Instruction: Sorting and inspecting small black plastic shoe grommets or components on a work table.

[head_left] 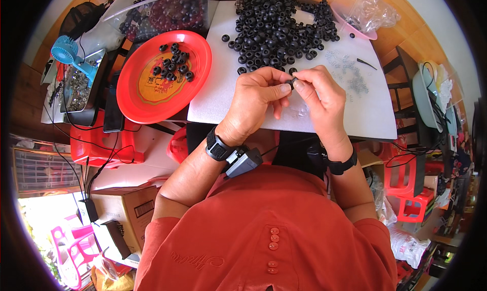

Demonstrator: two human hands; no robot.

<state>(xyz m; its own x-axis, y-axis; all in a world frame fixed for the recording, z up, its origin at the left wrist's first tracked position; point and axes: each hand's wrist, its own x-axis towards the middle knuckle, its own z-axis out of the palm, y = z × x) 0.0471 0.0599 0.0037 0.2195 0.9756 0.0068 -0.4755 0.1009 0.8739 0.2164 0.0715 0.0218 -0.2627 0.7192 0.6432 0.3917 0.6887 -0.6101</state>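
My left hand [256,95] and my right hand [324,95] meet over the near part of the white board [213,95]. Between their fingertips is a small black bead [291,82], pinched from both sides and mostly covered. Just beyond my fingers a large heap of black beads with holes [269,32] spreads over the board. To the left, a red plate [200,62] carries a small group of similar black beads [175,62]. Many tiny clear pieces [350,73] lie scattered to the right of my right hand, with a thin black pointed item [366,63] near them.
A clear bin [162,17] of dark beads stands at the back left. A pink basin [355,31] with a plastic bag sits at the back right. Far left are a blue fan [66,50], a tray of shiny bits [76,95], and cables. Red stools [104,144] flank the table.
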